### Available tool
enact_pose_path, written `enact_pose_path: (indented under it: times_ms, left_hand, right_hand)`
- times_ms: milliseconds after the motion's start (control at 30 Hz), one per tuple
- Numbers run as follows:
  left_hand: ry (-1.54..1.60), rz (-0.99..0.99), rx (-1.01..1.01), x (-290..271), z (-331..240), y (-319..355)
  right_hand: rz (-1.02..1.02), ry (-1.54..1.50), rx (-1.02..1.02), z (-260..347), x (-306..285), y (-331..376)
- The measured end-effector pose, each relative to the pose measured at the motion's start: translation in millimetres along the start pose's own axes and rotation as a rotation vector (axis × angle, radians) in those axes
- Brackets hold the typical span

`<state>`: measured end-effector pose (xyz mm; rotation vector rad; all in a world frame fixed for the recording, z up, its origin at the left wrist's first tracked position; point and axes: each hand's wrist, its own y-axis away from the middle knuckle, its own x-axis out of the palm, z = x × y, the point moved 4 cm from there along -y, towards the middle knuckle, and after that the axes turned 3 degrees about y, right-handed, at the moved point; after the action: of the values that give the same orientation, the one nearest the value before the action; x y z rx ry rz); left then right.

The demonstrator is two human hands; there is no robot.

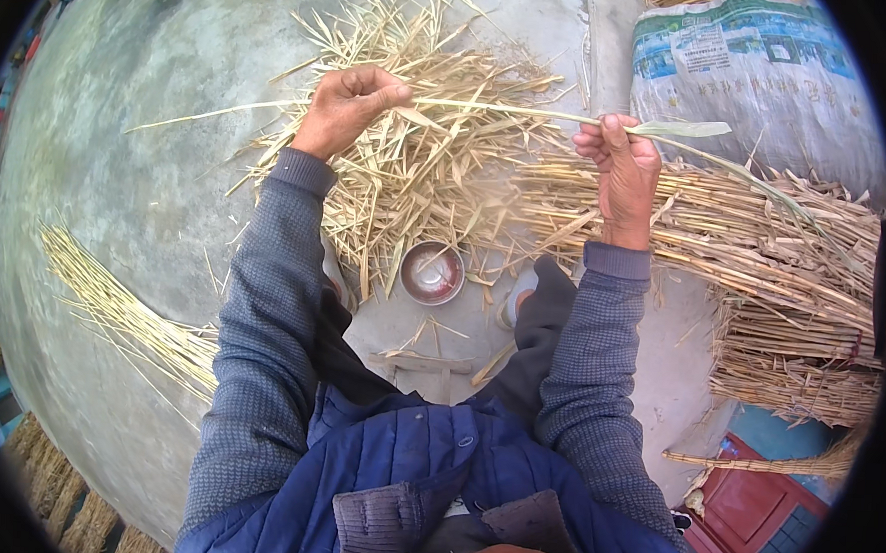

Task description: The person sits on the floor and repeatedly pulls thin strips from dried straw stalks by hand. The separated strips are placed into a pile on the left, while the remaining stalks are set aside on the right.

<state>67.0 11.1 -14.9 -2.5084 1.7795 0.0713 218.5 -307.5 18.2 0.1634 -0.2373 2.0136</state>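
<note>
A long pale dry stalk (pixel 502 107) stretches nearly level between my two hands, above a heap of stripped husks. My left hand (pixel 350 106) is closed around it, and its thin tip runs out to the left. Toward the other end my right hand (pixel 624 171) pinches the stalk between thumb and fingers. A pale green leaf (pixel 686 129) sticks out to the right beside that pinch, and a longer strand bends down over the bundled stalks. The heap of dry husks (pixel 397 189) lies on the floor below and between my hands.
A small metal bowl (pixel 432 274) stands between my feet. Bundles of dry stalks (pixel 764 263) are stacked at the right, below a large printed woven sack (pixel 763 93). Peeled stalks (pixel 126 305) lie at the left on the concrete floor (pixel 98 158). A red wooden piece (pixel 752 503) is at lower right.
</note>
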Motion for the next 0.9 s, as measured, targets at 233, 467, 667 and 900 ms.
enact_pose_path:
  times_ms: [233,467,667,900]
  left_hand:
    - [-0.811,-0.338,0.334,-17.3,-25.4,9.5]
    - [-0.759,-0.074,0.497,39.6,-32.6,8.8]
    - [-0.542,0.069,-0.012,-9.6,-28.7,17.8]
    - [-0.533,0.001,0.341,47.2,-36.3,16.3]
  right_hand:
    - [0.016,0.024,0.058,-4.7,6.5,-0.3]
    - [0.107,-0.031,0.135,-31.7,49.2,6.3]
    - [0.117,-0.080,0.102,-23.9,37.4,2.9]
    - [0.134,-0.105,0.131,-35.3,65.9,11.1]
